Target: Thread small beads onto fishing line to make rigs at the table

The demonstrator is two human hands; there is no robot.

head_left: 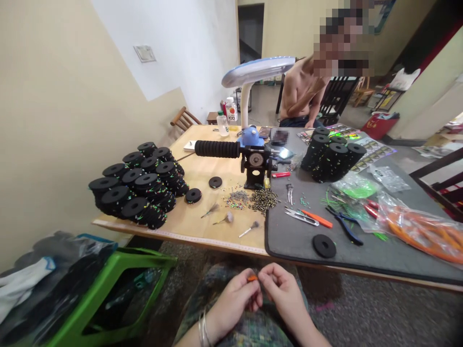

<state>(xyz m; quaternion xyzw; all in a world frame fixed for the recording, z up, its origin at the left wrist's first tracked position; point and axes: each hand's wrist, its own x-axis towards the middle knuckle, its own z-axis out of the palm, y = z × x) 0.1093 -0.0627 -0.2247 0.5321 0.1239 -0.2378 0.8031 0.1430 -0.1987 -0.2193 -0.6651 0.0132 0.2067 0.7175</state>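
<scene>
Over my lap, in front of the table edge, my left hand [237, 296] pinches a small orange piece [252, 278] between thumb and fingers. Its exact kind is too small to tell. My right hand [282, 291] is closed in a pinch right beside it, fingertips almost meeting those of the left. Whatever the right fingers hold is hidden. Nearest on the grey mat lies a black foam ring [318, 251]. Thread snips [302, 217], an orange-handled tool [317, 219] and dark blue pliers [345, 226] lie behind it.
Stacked black foam spools [115, 195] crowd the table's left. A black winding device [256, 161] and a lamp [249, 130] stand mid-table, near piles of small metal parts [263, 200]. Bagged orange material [423, 231] lies right. A green stool [97, 270] stands lower left; a person [300, 96] sits opposite.
</scene>
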